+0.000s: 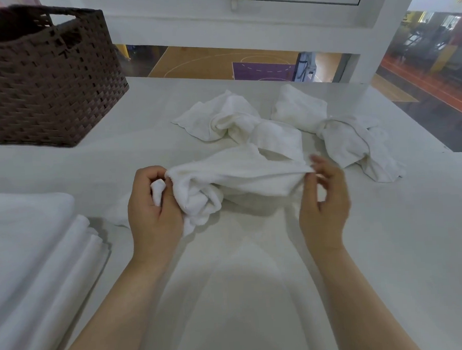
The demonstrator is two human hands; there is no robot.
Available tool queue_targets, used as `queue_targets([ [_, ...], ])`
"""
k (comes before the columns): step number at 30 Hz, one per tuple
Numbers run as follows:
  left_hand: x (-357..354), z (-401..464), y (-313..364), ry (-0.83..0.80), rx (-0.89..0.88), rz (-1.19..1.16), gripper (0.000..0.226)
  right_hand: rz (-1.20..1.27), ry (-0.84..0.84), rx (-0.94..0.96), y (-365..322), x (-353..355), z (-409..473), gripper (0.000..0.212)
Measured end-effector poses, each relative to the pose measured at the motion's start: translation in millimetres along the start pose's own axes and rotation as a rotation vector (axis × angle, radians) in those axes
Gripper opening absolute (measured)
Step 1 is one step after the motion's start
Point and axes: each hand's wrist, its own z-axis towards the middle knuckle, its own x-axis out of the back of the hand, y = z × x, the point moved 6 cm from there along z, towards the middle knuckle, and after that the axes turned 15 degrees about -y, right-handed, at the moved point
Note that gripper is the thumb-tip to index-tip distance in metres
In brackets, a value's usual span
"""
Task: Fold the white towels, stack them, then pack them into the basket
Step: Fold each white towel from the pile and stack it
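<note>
White surface [389, 247]: carries all items under inspection and extends to a window frame [243, 16] at the far edge.

Brown woven basket [45, 77]: stands upright at the far left corner, well apart from both hands, beyond and left of the left grip.

Stack of folded white towels [33, 252]: lies at the near left edge, just left of the left forearm, edges roughly aligned.

Two crumpled white towels: one [238, 123] lies directly beyond the held towel, touching or nearly touching it; the other [353, 136] lies beyond and right of the right grip, resting on the surface.

Held white towel [235, 180]: unfolded, bunched, stretched between the two hands, its lower folds resting on the surface.

Left hand [154, 216]: grip clamped, fingers curled round a bunched end of the held towel.

Right hand [325, 204]: grip pinches the opposite edge of the held towel between thumb and fingertips; the remaining fingers are blurred.
</note>
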Motion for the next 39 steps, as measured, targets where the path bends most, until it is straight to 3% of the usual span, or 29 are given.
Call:
queue_targets([
  [1,-1.0,-0.2,1.0,-0.004,-0.002,0.013,0.036,0.024,0.077,0.060,-5.9,6.7,-1.4,0.012],
  [3,-2.4,-0.8,1.5,-0.006,-0.004,0.027,0.037,0.039,0.075,0.082,-10.9,9.1,-1.8,0.010],
  [6,-0.5,0.7,-6.2,0.024,0.036,0.001,0.024,-0.014,-0.251,-0.132,6.6,-7.9,1.9,0.005],
  [9,7.6,3.9,-16.8,0.101,0.090,-0.023,0.016,0.092,-0.620,-0.294,20.7,-27.3,-6.2,0.010],
  [15,23.7,8.9,-34.4,0.221,0.198,-0.056,0.017,-0.071,-0.971,-0.279,21.8,-37.3,-13.5,0.018],
  [18,26.1,9.4,-37.7,0.244,0.213,-0.086,0.023,-0.180,-0.977,-0.214,24.0,-36.6,-14.7,0.023],
  [20,24.7,9.4,-37.4,0.232,0.221,-0.082,0.020,-0.102,-0.819,-0.148,11.8,-32.3,-10.7,0.019],
  [23,24.1,9.7,-37.1,0.226,0.224,-0.069,0.024,-0.104,-0.560,0.155,-24.6,-17.6,-4.9,0.021],
  [24,24.4,9.8,-37.6,0.229,0.226,-0.075,0.025,-0.156,-0.609,0.214,-34.1,-21.7,-7.4,0.025],
  [27,24.5,9.8,-38.7,0.241,0.239,-0.078,0.025,-0.374,-1.008,0.245,-42.6,-54.7,-29.2,0.036],
  [29,24.1,9.9,-39.1,0.243,0.239,-0.069,0.025,-0.452,-1.155,0.253,-35.9,-69.4,-45.1,0.045],
  [32,23.9,10.5,-40.1,0.241,0.233,-0.073,0.024,-0.457,-1.175,0.246,-29.4,-72.3,-48.1,0.048],
  [35,22.0,9.8,-38.6,0.225,0.219,-0.072,0.023,-0.492,-1.122,0.264,-25.8,-72.7,-44.1,0.032],
  [39,16.3,9.2,-35.5,0.184,0.198,-0.086,0.018,-0.546,-0.927,0.385,-34.0,-73.7,-38.2,0.012],
])
